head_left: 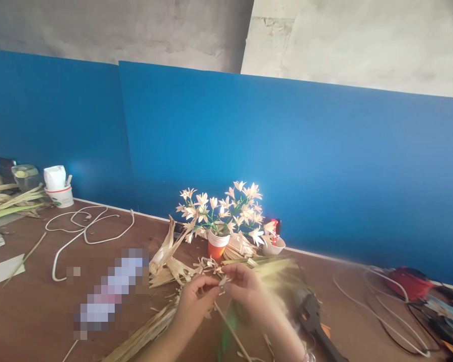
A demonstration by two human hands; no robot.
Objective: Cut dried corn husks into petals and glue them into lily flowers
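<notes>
My left hand and my right hand meet over the table, fingertips nearly touching. Between them they pinch a small pale husk piece, which looks like a petal; its exact shape is partly covered by the fingers. Just beyond, an orange and white paper cup holds a bunch of cream husk flowers on green stems. Dry corn husks and small scraps lie around the cup. A thin straw-like stalk lies below my hands.
A black glue gun lies right of my right forearm. White cables loop across the left side. Another paper cup stands at the back left, near more husks. A red object sits far right. A blue panel closes the back.
</notes>
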